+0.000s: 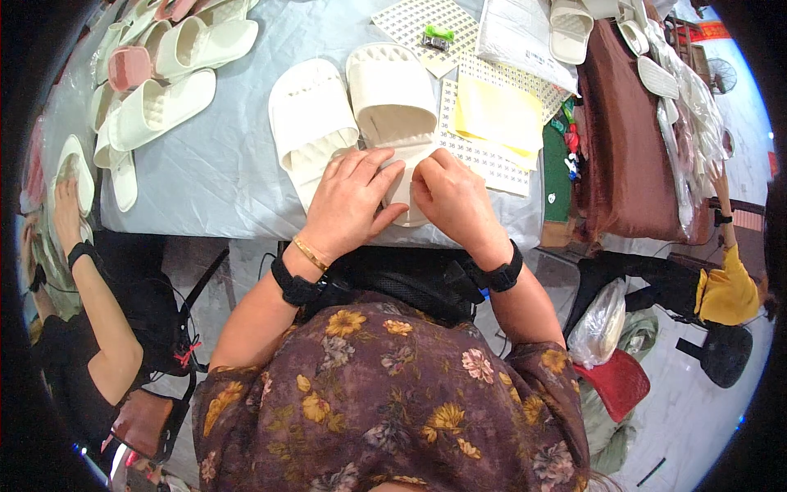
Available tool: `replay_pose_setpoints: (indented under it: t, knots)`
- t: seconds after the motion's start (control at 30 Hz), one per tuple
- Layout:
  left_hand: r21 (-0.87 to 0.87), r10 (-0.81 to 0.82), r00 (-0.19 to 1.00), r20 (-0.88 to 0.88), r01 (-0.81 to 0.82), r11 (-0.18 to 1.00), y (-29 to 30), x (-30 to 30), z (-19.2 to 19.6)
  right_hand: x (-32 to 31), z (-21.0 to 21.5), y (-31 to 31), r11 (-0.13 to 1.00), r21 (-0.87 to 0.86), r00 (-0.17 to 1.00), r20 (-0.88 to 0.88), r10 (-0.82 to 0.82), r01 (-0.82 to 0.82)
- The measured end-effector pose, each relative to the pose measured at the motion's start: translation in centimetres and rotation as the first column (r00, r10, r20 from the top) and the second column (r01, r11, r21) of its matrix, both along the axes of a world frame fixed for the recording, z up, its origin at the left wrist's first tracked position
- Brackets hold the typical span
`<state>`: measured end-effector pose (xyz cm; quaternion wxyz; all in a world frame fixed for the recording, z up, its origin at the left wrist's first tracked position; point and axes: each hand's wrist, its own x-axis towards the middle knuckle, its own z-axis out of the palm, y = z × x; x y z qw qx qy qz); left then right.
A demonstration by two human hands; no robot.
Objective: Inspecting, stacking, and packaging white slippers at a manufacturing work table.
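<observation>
A pair of white slippers lies on the table in front of me: the left slipper (314, 115) and, beside it, the right slipper (392, 82). My left hand (348, 197) rests over the heel ends, fingers stretched and thumb apart, touching both slippers. My right hand (459, 197) is closed, its fingertips pinched together over the right slipper's heel. Whatever sits between those fingertips is hidden. Just right of the slippers, partly behind my right hand, lies a sheet of small printed labels (500, 175), with a yellow sheet (496, 111) on top of it.
More white and pink slippers (164, 107) are piled at the far left. A green and black clip-like item (437, 38) lies on another label sheet. Plastic-wrapped packs (529, 41) stand behind. Co-workers' arms show at left (94, 287) and right (721, 197).
</observation>
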<state>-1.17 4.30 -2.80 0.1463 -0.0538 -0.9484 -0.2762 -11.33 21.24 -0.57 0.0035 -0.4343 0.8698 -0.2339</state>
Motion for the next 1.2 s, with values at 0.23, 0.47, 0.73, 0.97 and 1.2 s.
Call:
replay_pose_setpoints:
  t: [0.23, 0.47, 0.73, 0.97, 1.2]
  knots:
    - [0.0, -0.003, 1.0, -0.022, 0.003, 1.0, -0.1, 0.1, 0.0, -0.8, 1.0, 0.0, 0.98, -0.105, 0.901, 0.42, -0.112, 0.17]
    - [0.025, -0.002, 1.0, -0.02, 0.002, 1.0, -0.1, 0.1, -0.1, -2.0, 0.9, -0.9, 0.984, -0.079, 0.898, 0.426, -0.111, 0.159]
    - [0.013, -0.008, 1.0, -0.03, 0.008, 1.0, -0.2, 0.2, -0.2, -0.8, 1.8, 0.2, 1.0, 0.016, 0.976, 0.216, 0.004, -0.007]
    - [0.022, -0.01, 1.0, -0.024, 0.011, 1.0, -0.2, 0.0, -0.3, -0.7, 1.1, 0.0, 0.994, 0.107, 0.988, 0.155, -0.011, -0.005]
    - [0.006, -0.011, 0.999, -0.035, 0.011, 1.0, -0.3, 0.1, -0.2, -1.7, 1.2, -1.3, 0.965, -0.055, 0.858, 0.472, -0.202, 0.257]
